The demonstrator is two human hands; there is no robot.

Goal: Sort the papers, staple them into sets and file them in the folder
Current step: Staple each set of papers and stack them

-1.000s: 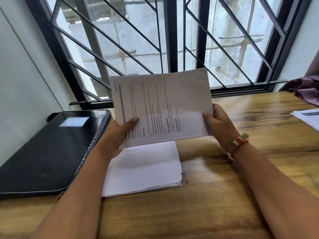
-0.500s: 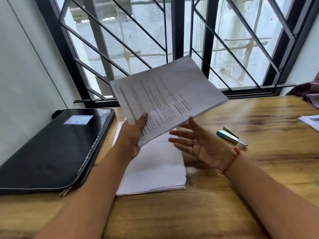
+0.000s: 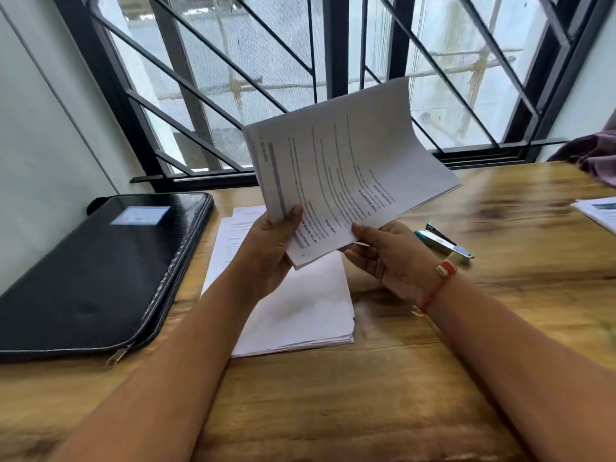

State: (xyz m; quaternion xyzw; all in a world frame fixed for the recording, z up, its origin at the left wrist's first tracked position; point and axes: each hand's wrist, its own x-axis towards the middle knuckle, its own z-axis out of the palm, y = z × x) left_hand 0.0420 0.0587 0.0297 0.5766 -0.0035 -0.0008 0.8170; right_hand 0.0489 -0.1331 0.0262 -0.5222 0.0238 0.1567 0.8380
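**Early stage: papers in hand, stapler and folder untouched**

A person seen from their own head camera holds a printed sheaf in the air above a wooden worktop, its far end curling upward. The left hand pinches the sheaf's near left corner, thumb on top and fingers beneath. The right hand, with a red thread bracelet at the wrist, pinches the near edge in the same way.

Directly below, a stack of white papers lies on the worktop, slightly fanned. A blue and silver stapler lies just to the right of the hands, touched by neither. A black zip folder lies flat at the left and looks zipped shut.

The work appears to be at the sorting step. No staple is visible in the sheaf, and stapling and filing look not yet done.

1 more printed sheet shows at the right edge, near a purple cloth. Behind the worktop is a window with a black metal grille; a pale wall stands at the left.
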